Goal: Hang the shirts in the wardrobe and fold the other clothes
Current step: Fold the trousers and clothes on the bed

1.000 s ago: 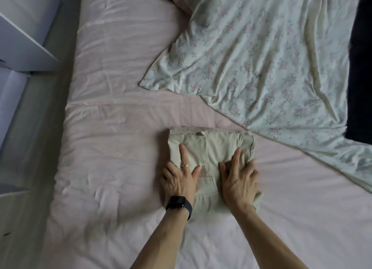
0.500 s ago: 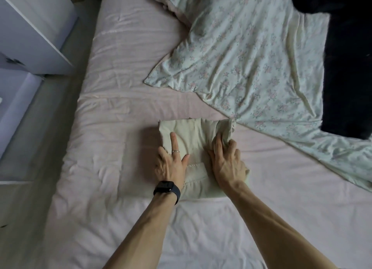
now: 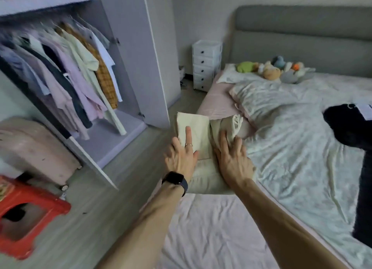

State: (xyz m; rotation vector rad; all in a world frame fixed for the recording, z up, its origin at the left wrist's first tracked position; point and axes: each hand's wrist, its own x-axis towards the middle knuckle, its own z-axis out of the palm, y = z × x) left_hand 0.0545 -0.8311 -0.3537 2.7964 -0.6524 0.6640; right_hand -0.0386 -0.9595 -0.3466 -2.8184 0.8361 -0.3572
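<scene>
Both hands grip the folded beige garment [image 3: 199,125] at the left edge of the bed [image 3: 211,228]. The left hand [image 3: 181,158] has its forefinger flat on top, and the right hand [image 3: 233,162] curls over the bunched right side. Shirts [image 3: 76,77] hang in the open wardrobe [image 3: 132,37] at ten o'clock. A black garment [image 3: 350,125] lies at three o'clock.

Strip of grey wood floor [image 3: 120,188] between pink-sheeted bed [image 3: 211,228] and white wardrobe [image 3: 124,47]: narrow but passable. Its open doors jut in; pink hard-shell suitcase [image 3: 34,148] and red plastic stool [image 3: 30,212] block the left. Hanging shirts [image 3: 70,71] pack the rail. Right of the bed is crowded by floral duvet [image 3: 291,137] and black garment [image 3: 352,127]. Folded beige garment [image 3: 193,131], gripped by left hand [image 3: 181,158] and right hand [image 3: 233,162], fills the bed edge.
</scene>
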